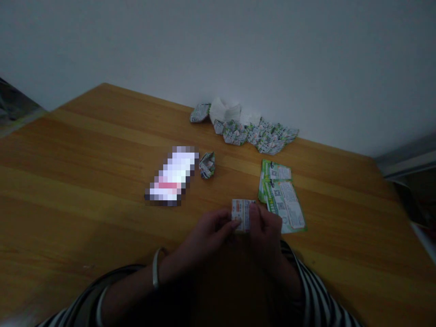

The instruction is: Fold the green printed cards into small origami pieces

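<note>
Between my hands, over the table's near edge, is a small folded piece of printed paper (242,212), whitish with orange and dark print. My left hand (215,227) pinches its left side, the thumb lying across the front. My right hand (264,229) grips its right side between thumb and fingers. Just beyond my right hand lie several flat green-and-white printed leaflets (286,206), partly overlapping. One crumpled or folded paper piece (207,165) sits by itself further off, to the left of the leaflets.
A phone with a lit, pixelated screen (173,175) lies left of the lone paper piece. Along the wall (218,50) at the back edge is a row of folded printed papers (269,136) with white paper (223,111) among them. The wooden table (102,159) has angled corners.
</note>
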Demonstrator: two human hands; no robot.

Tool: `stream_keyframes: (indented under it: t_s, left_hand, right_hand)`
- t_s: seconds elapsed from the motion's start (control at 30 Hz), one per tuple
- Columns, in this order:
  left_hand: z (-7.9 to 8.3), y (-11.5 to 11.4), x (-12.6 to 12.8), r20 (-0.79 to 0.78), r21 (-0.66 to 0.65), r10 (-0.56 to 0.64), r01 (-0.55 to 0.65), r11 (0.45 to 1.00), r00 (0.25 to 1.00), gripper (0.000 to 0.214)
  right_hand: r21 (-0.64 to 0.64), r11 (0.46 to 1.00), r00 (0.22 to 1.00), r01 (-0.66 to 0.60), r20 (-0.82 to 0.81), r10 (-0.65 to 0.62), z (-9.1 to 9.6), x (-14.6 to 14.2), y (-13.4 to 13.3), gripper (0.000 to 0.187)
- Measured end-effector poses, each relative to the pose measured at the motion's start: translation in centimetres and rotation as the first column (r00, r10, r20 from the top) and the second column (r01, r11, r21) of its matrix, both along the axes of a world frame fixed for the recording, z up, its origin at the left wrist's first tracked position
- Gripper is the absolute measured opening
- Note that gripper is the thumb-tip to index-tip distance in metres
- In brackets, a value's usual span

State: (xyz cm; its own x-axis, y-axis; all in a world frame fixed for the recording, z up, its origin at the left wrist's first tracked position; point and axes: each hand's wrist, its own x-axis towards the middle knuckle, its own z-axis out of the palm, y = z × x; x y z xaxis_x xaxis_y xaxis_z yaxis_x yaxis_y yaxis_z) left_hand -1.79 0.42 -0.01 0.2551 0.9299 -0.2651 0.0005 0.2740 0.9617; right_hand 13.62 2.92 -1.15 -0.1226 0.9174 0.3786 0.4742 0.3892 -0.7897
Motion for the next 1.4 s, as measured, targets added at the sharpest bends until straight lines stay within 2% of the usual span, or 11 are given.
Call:
stream_keyframes:
  t_s: [0.17,0.37,0.53,0.7,0.87,1.0,1.1,1.2,1.3,1.37,1.4]
  left_hand:
    - [-0.2,-0.1,-0.3,-0.059,0.031,0.043,-0.041,0.999,0.997,0.023]
    - [0.8,0.3,-1.1,-0.165,0.087,0.098,-0.084,0.993,0.981,0.035]
    - [1.4,0.0,-1.0,-0.053,0.005,0.169,-0.169,0.986,0.984,0.042]
    - [1.2,-0.1,-0.7,-0.031,-0.026,0.197,-0.198,0.98,0.98,0.043]
    - [0.6,-0.2,0.0,0.006,0.093,0.116,-0.116,0.989,0.993,0.027]
    - [0.3,0.1,-0.3,-0.033,0.089,0.125,-0.122,0.989,0.992,0.028]
    - [0.6,0.6,-1.2,0.02,-0.007,0.093,-0.093,0.996,0.995,0.033]
    - [0.7,1.0,-2.0,0.114,-0.062,-0.033,0.04,0.997,0.993,0.035]
    - [0.6,1.2,-2.6,0.137,-0.045,-0.178,0.186,0.982,0.974,0.038]
    - [0.6,1.2,-2.9,0.093,-0.041,-0.263,0.267,0.963,0.96,0.039]
    - [0.7,1.2,-3.0,0.058,-0.048,-0.303,0.306,0.951,0.951,0.039]
  right_hand:
    - [0.007,0.996,0.996,-0.084,-0.007,0.085,-0.1,0.1,0.1,0.034]
    - [-0.048,0.98,0.981,-0.192,-0.003,0.192,-0.3,0.2,0.2,0.034]
    - [-0.108,0.959,0.965,-0.263,-0.03,0.261,0.1,-0.1,0.1,0.035]
    - [-0.123,0.965,0.973,-0.231,-0.058,0.225,0.0,-0.3,-0.2,0.036]
    - [-0.127,0.991,0.997,-0.033,-0.08,0.023,-0.7,-0.4,-0.7,0.039]
    - [-0.206,0.97,0.976,-0.129,-0.201,0.087,-0.4,0.1,-0.1,0.035]
    - [-0.306,0.907,0.92,-0.29,-0.352,0.176,0.3,1.2,1.4,0.025]
    - [-0.396,0.717,0.804,-0.574,-0.439,0.401,0.9,2.6,3.3,0.029]
    - [-0.451,0.512,0.677,-0.731,-0.57,0.465,1.0,3.5,4.3,0.036]
    - [-0.472,0.436,0.64,-0.766,-0.619,0.455,0.8,3.5,4.3,0.042]
    - [-0.478,0.424,0.638,-0.769,-0.62,0.457,0.7,3.4,4.2,0.043]
